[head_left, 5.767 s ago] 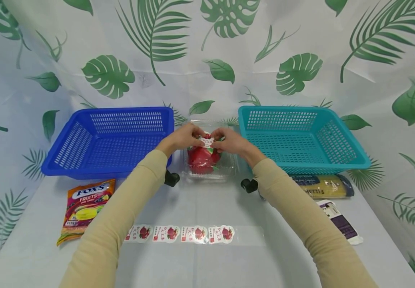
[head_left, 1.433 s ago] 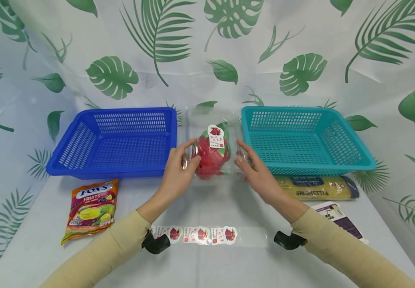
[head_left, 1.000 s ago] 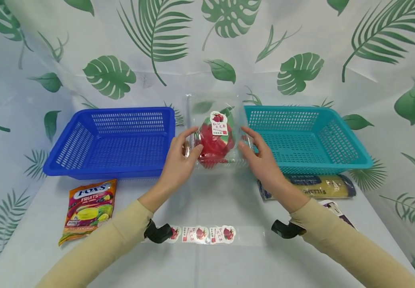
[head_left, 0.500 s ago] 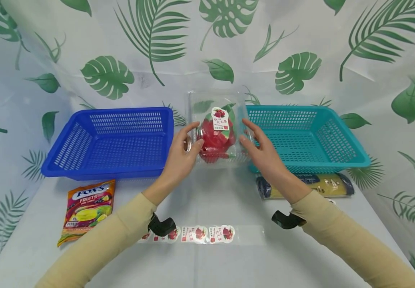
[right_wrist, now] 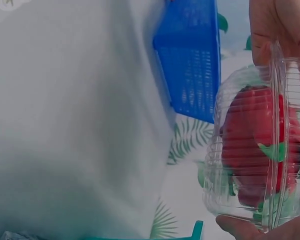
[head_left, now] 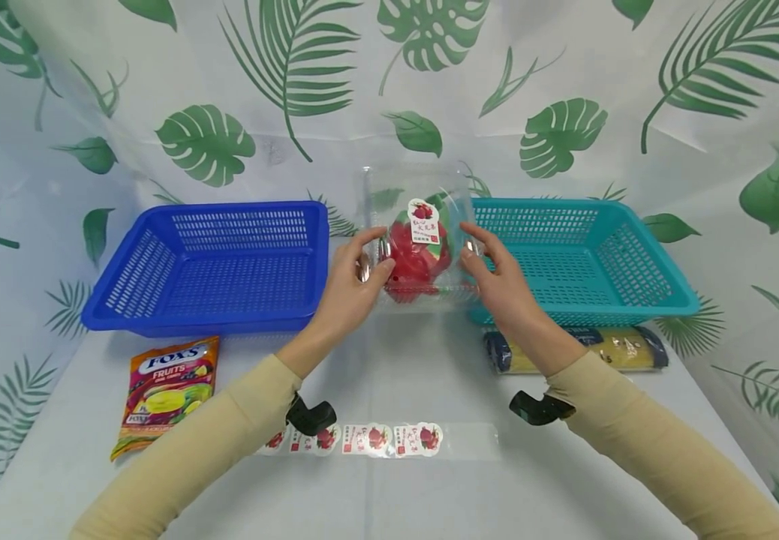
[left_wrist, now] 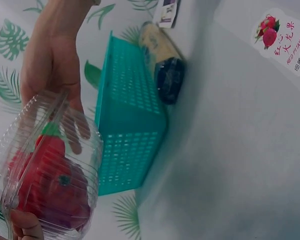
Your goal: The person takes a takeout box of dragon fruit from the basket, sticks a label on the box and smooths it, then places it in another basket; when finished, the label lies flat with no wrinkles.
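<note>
A clear plastic clamshell box (head_left: 384,214) is held up over the back of the table, tilted so its lid faces the head camera. Inside lie red dragon fruit (head_left: 406,262) with green tips. A white dragon fruit sticker (head_left: 425,222) is on the lid. My left hand (head_left: 349,291) grips the box's left side, thumb on the front. The right hand (head_left: 509,289) holds the opposite side the same way. Through the ribbed plastic in the left wrist view, fingers of the right hand (left_wrist: 52,65) show behind the box.
A blue basket (head_left: 193,322) stands at left and a teal basket (head_left: 660,259) at right. A candy bag (head_left: 169,390) lies front left, a spaghetti pack (head_left: 622,349) front right. A strip of stickers (head_left: 418,439) lies across the table front.
Earlier, both hands were at the sticker on the lid while the box sat low. Since then they have taken its sides and raised it. Lately it has shifted slightly right.
</note>
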{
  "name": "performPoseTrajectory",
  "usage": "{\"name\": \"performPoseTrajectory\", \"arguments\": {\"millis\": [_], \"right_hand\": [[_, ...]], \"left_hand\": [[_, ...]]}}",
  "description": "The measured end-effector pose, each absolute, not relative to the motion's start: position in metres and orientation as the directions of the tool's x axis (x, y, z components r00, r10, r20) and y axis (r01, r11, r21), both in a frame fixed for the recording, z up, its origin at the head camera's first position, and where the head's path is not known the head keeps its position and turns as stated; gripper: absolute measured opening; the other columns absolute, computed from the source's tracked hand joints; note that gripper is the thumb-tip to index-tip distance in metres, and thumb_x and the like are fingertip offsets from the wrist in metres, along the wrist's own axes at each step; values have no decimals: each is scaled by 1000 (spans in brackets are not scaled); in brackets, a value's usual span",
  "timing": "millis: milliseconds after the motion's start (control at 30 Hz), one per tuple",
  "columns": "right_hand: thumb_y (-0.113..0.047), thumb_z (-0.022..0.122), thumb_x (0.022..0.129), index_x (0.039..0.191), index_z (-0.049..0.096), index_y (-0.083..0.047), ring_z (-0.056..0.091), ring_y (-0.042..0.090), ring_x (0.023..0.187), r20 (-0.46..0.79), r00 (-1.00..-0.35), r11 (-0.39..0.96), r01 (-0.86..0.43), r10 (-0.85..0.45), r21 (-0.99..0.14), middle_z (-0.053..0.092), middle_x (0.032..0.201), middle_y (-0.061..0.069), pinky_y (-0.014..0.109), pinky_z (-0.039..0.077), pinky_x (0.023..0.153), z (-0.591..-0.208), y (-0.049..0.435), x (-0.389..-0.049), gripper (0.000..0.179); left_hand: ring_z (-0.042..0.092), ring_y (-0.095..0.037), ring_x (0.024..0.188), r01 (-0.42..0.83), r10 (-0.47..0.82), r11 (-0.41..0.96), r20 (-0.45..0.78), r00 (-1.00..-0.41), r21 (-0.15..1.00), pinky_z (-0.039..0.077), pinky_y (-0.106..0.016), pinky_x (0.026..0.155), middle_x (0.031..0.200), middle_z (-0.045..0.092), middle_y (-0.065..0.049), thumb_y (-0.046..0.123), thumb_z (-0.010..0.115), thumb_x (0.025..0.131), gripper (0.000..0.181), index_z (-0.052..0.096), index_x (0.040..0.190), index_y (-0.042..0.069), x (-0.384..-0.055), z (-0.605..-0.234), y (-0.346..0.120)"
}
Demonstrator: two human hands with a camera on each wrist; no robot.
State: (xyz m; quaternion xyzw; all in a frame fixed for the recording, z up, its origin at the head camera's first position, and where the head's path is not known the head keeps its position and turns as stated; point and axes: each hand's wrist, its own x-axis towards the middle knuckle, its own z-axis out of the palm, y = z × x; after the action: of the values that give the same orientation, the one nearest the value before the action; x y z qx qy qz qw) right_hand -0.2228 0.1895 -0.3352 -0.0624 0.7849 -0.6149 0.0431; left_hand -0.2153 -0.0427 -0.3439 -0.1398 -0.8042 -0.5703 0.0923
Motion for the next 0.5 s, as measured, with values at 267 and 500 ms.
{"name": "performPoseTrajectory", "arguments": {"millis": [267,500], "right_hand": [[-29,41,106,153,32,-28,38,33,138,29,-992,217,-55,-121,-975,25,145,16,47,38,108,-335,192,-226,47],[-32,40,106,153,32,-30,41,34,135,16,-998,213,-30,-68,-977,28,142,15,48,38,107,-327,200,-230,47]], "left_hand": [[39,-20,79,333,135,310,306,-943,891,33,-30,62,93,40,-7,19,58,99,46,47,143,17,-220,-346,-38],[49,-21,78,328,184,267,286,-940,906,44,-28,60,102,43,-8,29,55,101,48,43,147,24,-220,-342,-35]]}}
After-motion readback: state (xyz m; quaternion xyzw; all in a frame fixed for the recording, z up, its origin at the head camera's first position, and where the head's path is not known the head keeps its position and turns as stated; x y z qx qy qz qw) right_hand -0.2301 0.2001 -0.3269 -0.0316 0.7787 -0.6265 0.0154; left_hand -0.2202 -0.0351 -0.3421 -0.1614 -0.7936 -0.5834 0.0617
